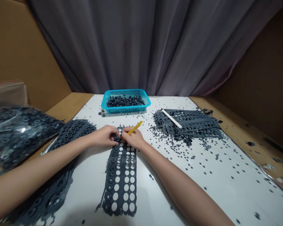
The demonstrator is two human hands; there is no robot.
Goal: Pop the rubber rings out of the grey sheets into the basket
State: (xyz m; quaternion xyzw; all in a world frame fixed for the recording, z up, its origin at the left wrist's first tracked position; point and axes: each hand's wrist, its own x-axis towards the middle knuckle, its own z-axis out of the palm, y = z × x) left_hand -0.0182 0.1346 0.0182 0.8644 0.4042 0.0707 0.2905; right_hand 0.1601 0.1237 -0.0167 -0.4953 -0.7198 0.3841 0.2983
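Observation:
A dark rubber sheet (121, 175) with rows of round holes lies lengthwise in front of me on the white table. Its left row still carries ring-shaped rubber pieces, while the other rows show open holes. At the sheet's far end, my left hand (106, 135) has thumb and fingers curled around black rubber rings (116, 138). My right hand (134, 138) grips a slim yellow pen-like tool (137, 126), its lower end pointing down at the sheet beside the left fingertips. The tip itself is hidden by the fingers.
A blue basket (126, 110) of small black pieces stands at the back. More ring-filled sheets (61, 185) lie left, beside a clear bag (21, 131) of rings. Stacked punched sheets (193, 124) with a white stick (171, 118) lie right, among scattered small discs (176, 146).

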